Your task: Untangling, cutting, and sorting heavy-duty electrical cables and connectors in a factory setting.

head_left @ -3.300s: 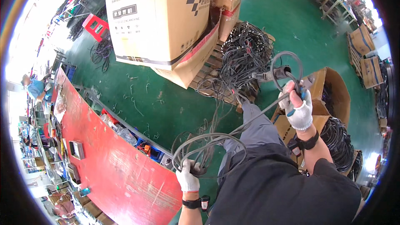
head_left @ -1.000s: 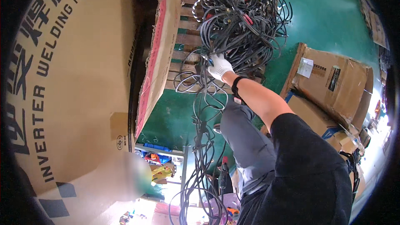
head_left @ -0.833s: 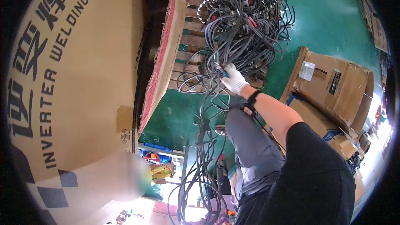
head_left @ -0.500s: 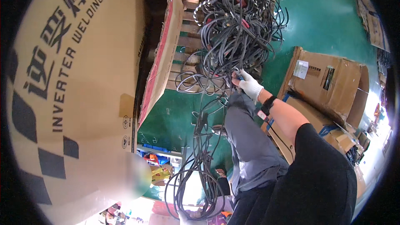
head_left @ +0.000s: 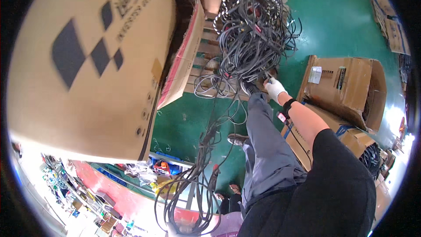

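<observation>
Right hand (head_left: 274, 88) gloved, gripping cable in cable pile (head_left: 253, 30) | left hand (head_left: 182, 227) closed on hanging cable loops (head_left: 193, 193)

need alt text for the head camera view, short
A white-gloved right hand reaches into a tangled pile of grey cables heaped on a wooden pallet. A large brown cardboard box fills the left, above a green floor.
</observation>
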A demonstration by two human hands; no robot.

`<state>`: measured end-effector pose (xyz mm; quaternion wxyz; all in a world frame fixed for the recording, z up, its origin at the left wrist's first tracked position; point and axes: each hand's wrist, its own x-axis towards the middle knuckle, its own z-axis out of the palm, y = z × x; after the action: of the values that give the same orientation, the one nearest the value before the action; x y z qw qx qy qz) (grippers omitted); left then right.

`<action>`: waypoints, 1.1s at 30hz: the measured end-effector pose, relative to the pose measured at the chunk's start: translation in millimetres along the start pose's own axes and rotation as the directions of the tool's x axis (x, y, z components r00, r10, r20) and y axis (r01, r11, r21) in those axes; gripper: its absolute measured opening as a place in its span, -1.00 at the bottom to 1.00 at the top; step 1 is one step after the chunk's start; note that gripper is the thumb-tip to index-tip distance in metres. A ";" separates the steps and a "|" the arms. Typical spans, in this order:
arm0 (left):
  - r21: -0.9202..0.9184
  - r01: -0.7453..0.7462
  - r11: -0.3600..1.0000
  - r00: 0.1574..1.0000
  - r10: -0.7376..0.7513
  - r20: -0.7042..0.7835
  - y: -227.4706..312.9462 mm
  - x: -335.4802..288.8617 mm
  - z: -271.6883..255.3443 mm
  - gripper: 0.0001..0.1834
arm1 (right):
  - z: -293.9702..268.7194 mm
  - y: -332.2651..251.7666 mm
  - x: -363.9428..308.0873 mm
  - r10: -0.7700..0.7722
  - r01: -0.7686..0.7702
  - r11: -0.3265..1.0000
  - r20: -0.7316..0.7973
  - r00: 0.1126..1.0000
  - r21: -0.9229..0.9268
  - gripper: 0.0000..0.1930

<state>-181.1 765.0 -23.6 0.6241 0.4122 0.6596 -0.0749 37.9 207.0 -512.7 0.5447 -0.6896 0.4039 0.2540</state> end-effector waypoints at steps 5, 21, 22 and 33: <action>-0.053 -0.119 0.991 0.991 0.116 -0.062 29.5 -91.9 -1.0 -0.36 | 30.0 -24.7 -74.4 -0.182 0.192 0.977 0.098 0.978 -0.096 -0.73; 0.146 -0.939 0.312 0.300 0.949 -0.096 64.5 -240.7 -296.7 -0.47 | 175.1 -110.9 -304.1 0.060 -0.401 0.734 0.536 0.842 0.548 -0.84; 0.147 -0.955 0.256 0.250 0.966 -0.060 66.4 -244.9 -315.0 -0.47 | 189.8 -106.9 -308.1 0.029 -0.437 0.661 0.561 0.827 0.610 -0.84; -0.542 -0.585 0.603 0.575 0.780 0.247 87.0 -239.3 -252.0 -0.62 | 216.7 -48.1 -327.9 0.100 -0.350 0.790 0.457 0.884 0.504 -0.88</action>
<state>-346.0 868.3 277.2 0.8093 0.4708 0.2741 0.2198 -81.1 510.0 -287.4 0.7629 -0.3709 0.4198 0.3228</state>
